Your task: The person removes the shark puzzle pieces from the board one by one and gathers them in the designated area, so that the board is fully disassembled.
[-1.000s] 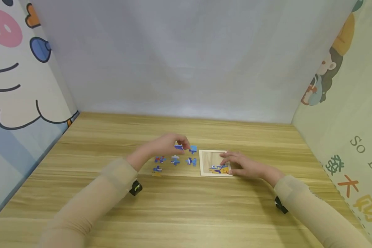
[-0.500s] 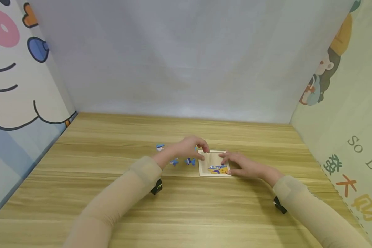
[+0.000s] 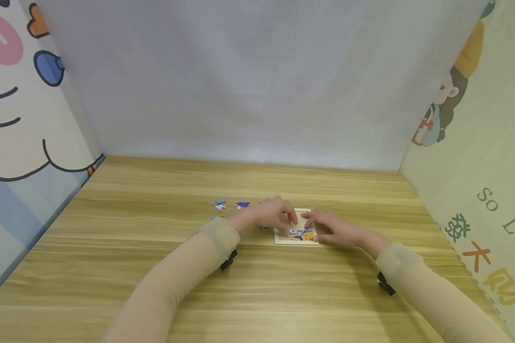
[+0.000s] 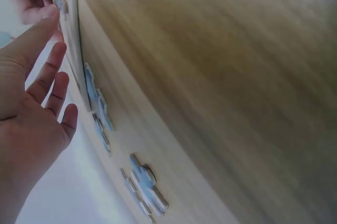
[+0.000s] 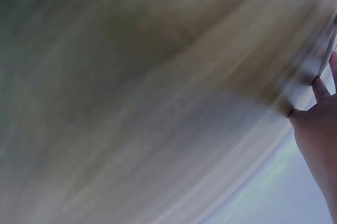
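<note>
A small, light wooden puzzle tray (image 3: 282,242) lies on the table, with joined blue and yellow jigsaw pieces (image 3: 301,235) along its near side. My left hand (image 3: 274,214) reaches over the tray's left part, thumb and index finger apart and pointing down at those pieces; I see nothing between them. In the left wrist view, the other fingers of the left hand (image 4: 37,97) are spread. My right hand (image 3: 336,230) rests on the tray's right edge, thumb near the front corner and fingertips further back. The right wrist view shows this hand (image 5: 318,134) only at its border.
Left of the tray lie several loose blue and white jigsaw pieces (image 3: 242,205), partly hidden by the left forearm. Others show as thin blue pieces (image 4: 145,179) in the left wrist view. A pale curtain (image 3: 249,85) hangs behind the wooden table (image 3: 283,295), with printed sheets at both sides.
My left hand has moved right, from above the loose pieces to over the tray, and lowered toward the joined pieces. The right hand has stayed on the tray's right edge.
</note>
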